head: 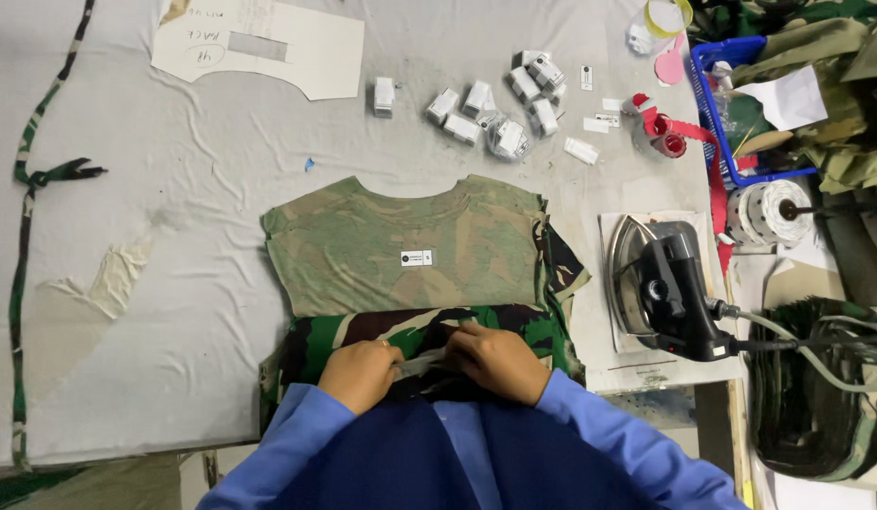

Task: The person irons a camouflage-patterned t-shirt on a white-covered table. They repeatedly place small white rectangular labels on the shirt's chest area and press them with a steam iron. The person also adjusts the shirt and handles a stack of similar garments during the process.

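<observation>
Pinching camo shirt (pixel 410 247) hem w/ both hands, iron (pixel 667 288) just right.

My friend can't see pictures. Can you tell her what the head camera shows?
A person in blue sleeves presses the left hand and right hand onto a dark camouflage fabric piece at the near edge of a grey cloth-covered table. It lies on a pale green camouflage shirt panel. A black steam iron rests to the right.

Under the fingers (pixel 462 332) lies matt camouflage cloth (pixel 410 331); beyond them, a creased grey fabric table cover (pixel 174 236); rightward, a shiny metal-soled iron (pixel 660 283).
</observation>
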